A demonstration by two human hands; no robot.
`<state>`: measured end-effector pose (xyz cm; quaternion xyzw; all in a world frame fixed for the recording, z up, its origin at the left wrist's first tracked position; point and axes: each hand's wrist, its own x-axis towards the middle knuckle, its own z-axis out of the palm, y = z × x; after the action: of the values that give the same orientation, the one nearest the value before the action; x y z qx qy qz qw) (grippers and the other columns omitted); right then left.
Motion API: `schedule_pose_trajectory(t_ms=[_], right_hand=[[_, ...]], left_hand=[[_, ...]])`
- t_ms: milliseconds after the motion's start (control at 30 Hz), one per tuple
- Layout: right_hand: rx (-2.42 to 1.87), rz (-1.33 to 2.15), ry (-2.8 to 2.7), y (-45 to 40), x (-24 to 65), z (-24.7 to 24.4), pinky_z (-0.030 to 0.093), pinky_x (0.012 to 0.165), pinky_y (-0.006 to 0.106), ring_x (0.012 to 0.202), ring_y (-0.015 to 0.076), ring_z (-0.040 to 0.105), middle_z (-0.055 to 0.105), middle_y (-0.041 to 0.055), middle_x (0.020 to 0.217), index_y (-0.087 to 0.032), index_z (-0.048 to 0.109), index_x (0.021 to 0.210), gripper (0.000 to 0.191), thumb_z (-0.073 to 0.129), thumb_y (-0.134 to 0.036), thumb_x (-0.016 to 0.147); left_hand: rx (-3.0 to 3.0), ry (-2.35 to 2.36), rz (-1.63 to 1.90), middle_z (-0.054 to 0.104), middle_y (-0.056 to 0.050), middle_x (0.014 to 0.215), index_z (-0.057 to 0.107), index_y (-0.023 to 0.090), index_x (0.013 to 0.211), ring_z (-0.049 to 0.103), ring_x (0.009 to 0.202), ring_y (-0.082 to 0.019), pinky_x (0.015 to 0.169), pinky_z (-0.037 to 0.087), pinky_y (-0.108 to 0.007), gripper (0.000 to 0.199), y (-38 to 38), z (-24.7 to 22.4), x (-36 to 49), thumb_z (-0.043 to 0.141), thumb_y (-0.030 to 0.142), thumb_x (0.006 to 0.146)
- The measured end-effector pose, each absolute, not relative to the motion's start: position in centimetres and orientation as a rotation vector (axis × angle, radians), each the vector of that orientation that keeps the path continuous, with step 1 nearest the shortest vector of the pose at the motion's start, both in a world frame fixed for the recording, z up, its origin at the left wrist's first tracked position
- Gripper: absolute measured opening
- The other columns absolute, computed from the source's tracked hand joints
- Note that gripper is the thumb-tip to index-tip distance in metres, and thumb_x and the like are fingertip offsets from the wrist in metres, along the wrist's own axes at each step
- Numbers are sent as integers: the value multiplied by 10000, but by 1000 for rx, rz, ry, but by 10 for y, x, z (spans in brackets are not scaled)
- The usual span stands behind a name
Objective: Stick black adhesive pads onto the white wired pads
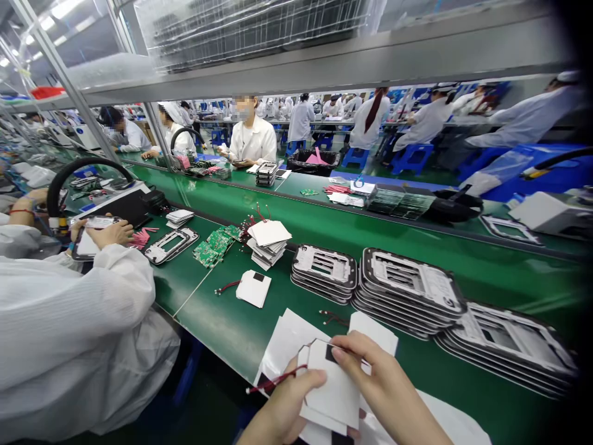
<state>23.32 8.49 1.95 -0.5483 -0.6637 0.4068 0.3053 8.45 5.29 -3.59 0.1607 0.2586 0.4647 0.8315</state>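
Low in the head view, my left hand point(288, 400) grips a few flat white battery packs point(332, 392), stacked together, with its thumb on the top one. Dark red leads with a small white connector stick out to the left past that hand. My right hand point(382, 371) pinches the top pack's upper edge at a black patch, thumb and fingers closed. Below my hands are white sheets point(286, 334), and a further white pack point(374, 332) lies just beyond. A single white pack point(254, 288) with red leads rests on the green bench point(208, 309), apart from my hands.
Stacks of black-rimmed frames point(407, 290) stand to the right. A pile of white packs point(269, 238) and green circuit boards point(215, 246) lie further back. At left a co-worker's hands point(109, 233) hold another frame. A metal shelf point(324, 62) crosses overhead.
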Motion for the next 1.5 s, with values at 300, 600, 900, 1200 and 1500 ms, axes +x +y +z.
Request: schedule_pose_trajectory(t_ms=[300,600,900,1200,1500], right_hand=[[-1477,998,-2017,105,193,34,495,699,358,819,242,620,657,68,839,-226,682,846,315,432,-399,932],[-1219,688,-2470,103,178,39,390,1035,499,1256,335,464,524,141,1375,-201,523,1348,611,668,-353,775],[-1366,829,-2652,91,183,52,294,1113,511,1365,335,351,364,140,1514,-152,325,1490,863,623,-193,681],[-1333,1101,-2406,97,192,62,418,1010,442,1252,325,470,464,142,1426,-194,319,1476,958,734,-243,614],[-1197,1269,-2285,111,199,64,473,900,393,1077,280,577,557,83,1288,-274,335,1424,1011,829,-348,545]], left_hand=[[257,457,990,702,-165,1082,513,111,1308,639,1050,-359,899,482,-530,655,55,-44,51,662,412,746],[205,499,1110,712,-153,1106,639,105,1201,569,1193,-311,1060,364,-489,396,58,-32,22,518,338,905],[221,399,989,734,-134,1055,714,128,1088,556,1212,-313,1101,303,-469,325,55,-37,27,600,326,857],[317,237,926,715,-164,1081,669,90,1140,589,1144,-374,1028,358,-532,456,56,-45,21,671,315,743],[300,307,950,707,-118,1142,627,173,1221,625,1092,-355,1003,411,-522,559,56,-42,17,764,296,694]])
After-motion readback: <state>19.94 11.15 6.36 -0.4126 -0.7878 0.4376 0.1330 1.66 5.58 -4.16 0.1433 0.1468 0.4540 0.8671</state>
